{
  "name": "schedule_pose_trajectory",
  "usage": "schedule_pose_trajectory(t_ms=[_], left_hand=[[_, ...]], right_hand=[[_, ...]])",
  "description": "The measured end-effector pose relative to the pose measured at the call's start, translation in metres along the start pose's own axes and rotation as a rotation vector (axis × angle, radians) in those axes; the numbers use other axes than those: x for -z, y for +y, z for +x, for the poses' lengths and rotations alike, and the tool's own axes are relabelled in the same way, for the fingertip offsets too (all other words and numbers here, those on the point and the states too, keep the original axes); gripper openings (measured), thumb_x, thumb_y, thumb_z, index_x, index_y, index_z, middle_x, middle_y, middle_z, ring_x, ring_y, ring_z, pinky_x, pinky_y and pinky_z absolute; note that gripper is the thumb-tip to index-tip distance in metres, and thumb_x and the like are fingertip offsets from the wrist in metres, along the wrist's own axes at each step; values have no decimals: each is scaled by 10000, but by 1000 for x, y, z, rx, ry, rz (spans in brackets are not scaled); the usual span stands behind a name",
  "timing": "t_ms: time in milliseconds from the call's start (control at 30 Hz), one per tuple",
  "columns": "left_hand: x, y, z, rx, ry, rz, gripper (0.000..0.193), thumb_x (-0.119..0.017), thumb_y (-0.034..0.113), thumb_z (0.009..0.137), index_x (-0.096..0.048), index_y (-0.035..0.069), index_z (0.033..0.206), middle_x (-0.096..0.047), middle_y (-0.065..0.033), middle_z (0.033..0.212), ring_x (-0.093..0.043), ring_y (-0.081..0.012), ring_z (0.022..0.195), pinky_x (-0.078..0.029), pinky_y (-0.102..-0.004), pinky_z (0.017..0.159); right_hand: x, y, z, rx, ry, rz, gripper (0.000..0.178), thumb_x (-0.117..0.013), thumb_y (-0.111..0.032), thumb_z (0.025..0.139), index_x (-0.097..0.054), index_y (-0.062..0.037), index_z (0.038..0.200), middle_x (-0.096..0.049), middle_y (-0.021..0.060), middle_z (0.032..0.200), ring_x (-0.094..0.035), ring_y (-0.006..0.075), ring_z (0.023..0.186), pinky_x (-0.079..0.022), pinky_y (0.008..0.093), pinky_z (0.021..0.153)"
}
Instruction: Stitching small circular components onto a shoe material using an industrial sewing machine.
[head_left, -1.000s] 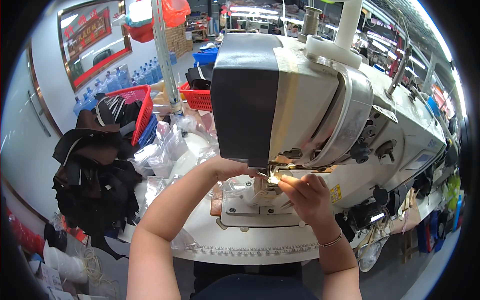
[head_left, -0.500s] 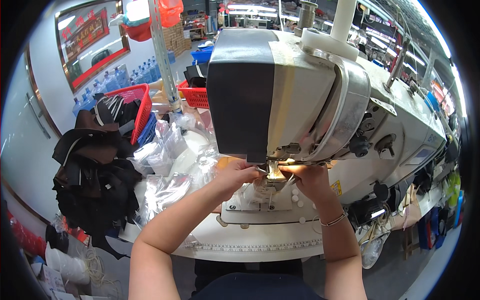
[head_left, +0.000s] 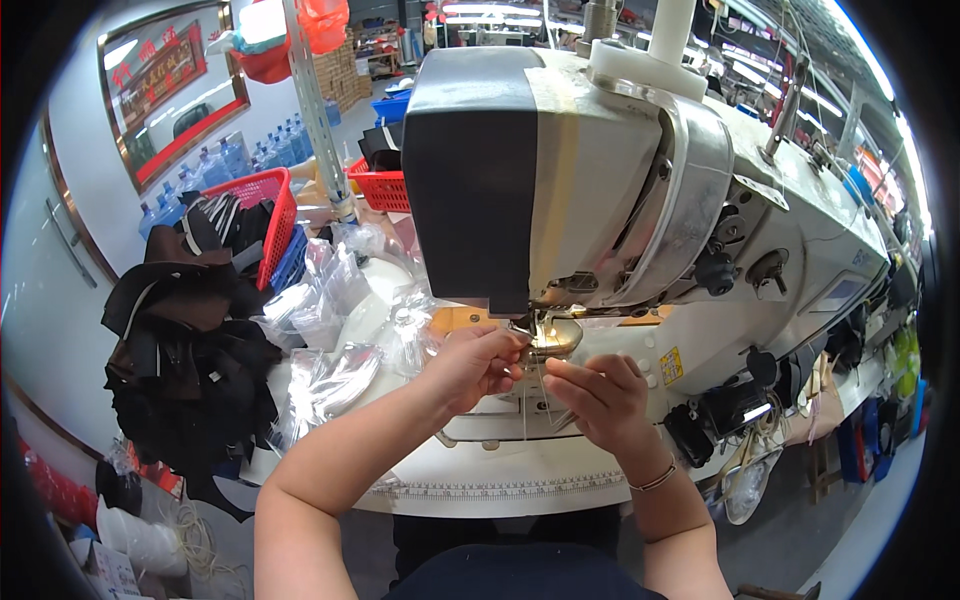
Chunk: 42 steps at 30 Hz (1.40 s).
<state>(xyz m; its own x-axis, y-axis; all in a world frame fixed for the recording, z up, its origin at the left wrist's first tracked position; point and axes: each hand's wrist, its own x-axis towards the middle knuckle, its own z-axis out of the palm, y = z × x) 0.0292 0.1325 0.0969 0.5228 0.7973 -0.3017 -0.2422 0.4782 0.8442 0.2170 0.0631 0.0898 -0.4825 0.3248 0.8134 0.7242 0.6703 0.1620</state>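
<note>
Far left: a heap of dark garments (head_left: 185, 370) hangs off the tabletop edge, with a red basket (head_left: 255, 215) behind it holding more dark pieces. Clear plastic bags (head_left: 335, 330) lie crumpled between the heap and the machine.

Centre: the left hand (head_left: 478, 368) is closed in a pinch right under the needle area of the sewing machine (head_left: 620, 190), fingertips pressed together on something too small to make out, most likely the thread end. A fine pale thread (head_left: 545, 395) runs down from the lit needle zone between the two hands. The right hand (head_left: 598, 395) sits just beside the left, fingers curled, thumb and forefinger drawn in towards the same thread; whether it actually grips it cannot be told.

Handling judgement: the thread is nearly weightless, limp and easily lost or snapped; it is best taken close to its free end with fingertips only, kept lightly taut.

Surface: a white tabletop (head_left: 480, 475) with a printed ruler strip along its front edge, smooth and hard.

Right: machine body, knobs and cables. Beyond, a workshop with ceiling strip lights, water bottles (head_left: 215, 165) along the left wall and a framed sign above them.
</note>
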Motion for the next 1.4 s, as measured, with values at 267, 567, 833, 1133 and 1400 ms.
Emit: schedule_pose_trajectory(t_ms=[267,567,833,1133,1400], left_hand=[[-6,-14,-1,-72,66,-8,145,-577,209,823,-517,81,792,-508,10,690,-541,-79,552,-431,-196,508],[-15,-18,-7,-111,148,-62,194,-621,222,813,-499,75,780,-514,10,647,-551,-88,533,-414,-195,472],[18,-6,5,-672,489,703,240,-672,157,728,-548,-5,853,-564,-80,778,-574,-186,705,-450,-287,600],[6,62,1,-478,-38,1237,366,-653,218,730,-580,99,1069,-593,-104,1048,-556,-236,981,-439,-324,825],[25,50,20,-397,-199,1011,233,-632,144,777,-597,26,975,-641,-61,823,-632,-118,732,-483,-263,672]], right_hand=[[4,9,2,13,-42,-11,236,-631,-137,630,-620,-115,865,-626,-31,960,-488,115,674,-367,236,553],[10,20,7,-52,-73,55,260,-616,15,592,-591,-113,817,-653,-29,920,-503,150,645,-406,269,572],[8,36,8,-108,-67,167,254,-596,55,594,-593,-112,785,-669,-24,850,-517,150,607,-433,270,557],[4,48,8,-211,-122,206,309,-621,45,596,-624,-177,810,-617,-63,726,-439,162,592,-414,274,559],[0,60,4,-195,-152,186,353,-602,60,587,-633,-188,836,-590,-33,644,-484,171,563,-414,280,556]])
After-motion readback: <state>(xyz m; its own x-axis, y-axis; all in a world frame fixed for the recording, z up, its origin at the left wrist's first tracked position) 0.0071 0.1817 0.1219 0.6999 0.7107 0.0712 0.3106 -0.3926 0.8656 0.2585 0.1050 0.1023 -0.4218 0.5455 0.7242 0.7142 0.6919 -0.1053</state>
